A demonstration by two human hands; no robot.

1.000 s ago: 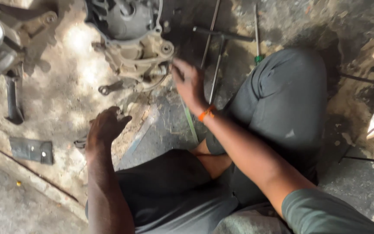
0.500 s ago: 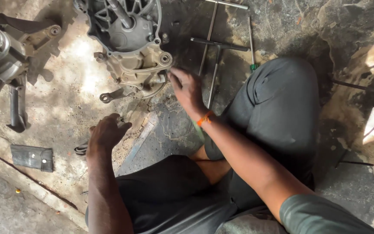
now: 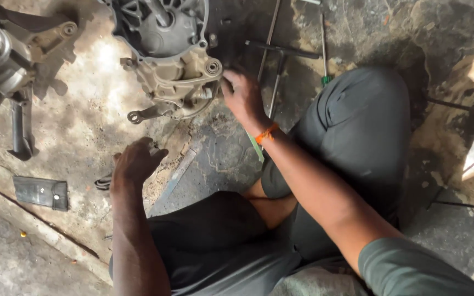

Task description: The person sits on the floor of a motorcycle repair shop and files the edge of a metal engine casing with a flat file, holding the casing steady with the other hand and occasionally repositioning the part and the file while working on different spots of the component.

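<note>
squatting on a stained concrete floor (image 3: 72, 137), a person works at a grey engine casing (image 3: 168, 60) lying at top centre. the right hand (image 3: 243, 98), an orange wrist band (image 3: 266, 133) behind it, rests against the casing's right edge, fingers loosely curled and gripping nothing visible. the left hand (image 3: 135, 161) presses on the floor below the casing, fingers partly spread, empty. long metal rods (image 3: 272, 49) lie just right of the casing.
</note>
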